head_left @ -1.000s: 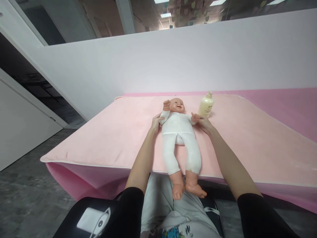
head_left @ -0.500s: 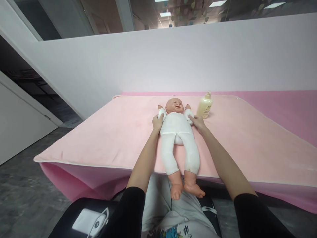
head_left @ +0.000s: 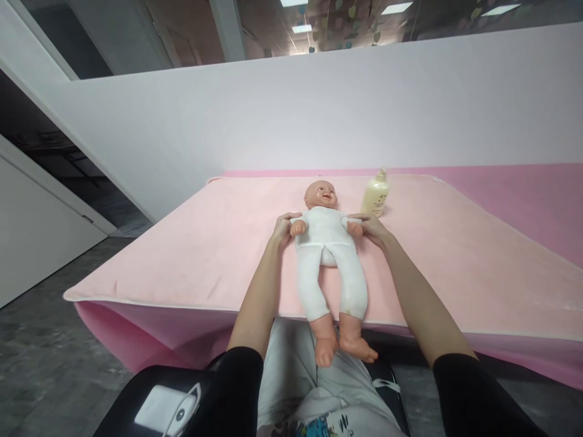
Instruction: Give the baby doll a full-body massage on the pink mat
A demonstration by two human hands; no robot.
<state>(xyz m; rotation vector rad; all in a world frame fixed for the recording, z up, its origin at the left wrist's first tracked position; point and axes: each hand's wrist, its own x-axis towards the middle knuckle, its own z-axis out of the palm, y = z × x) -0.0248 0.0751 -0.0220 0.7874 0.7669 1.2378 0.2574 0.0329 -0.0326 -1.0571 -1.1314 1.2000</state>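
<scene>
A baby doll in a white suit lies on its back on a pale pink mat, head away from me, bare feet hanging over the near edge. My left hand is closed round the doll's arm on the left, holding it down beside the body. My right hand is closed round the doll's other arm, likewise lowered against the torso. A cream pump bottle stands upright just beyond my right hand.
The mat covers a table draped in a darker pink cloth, which meets a white partition wall at the back. Grey floor lies to the left. A black bag with a white device sits by my lap.
The doll's arms were raised beside its head half a second ago; both my hands have brought them down to its sides. The bottle has not moved.
</scene>
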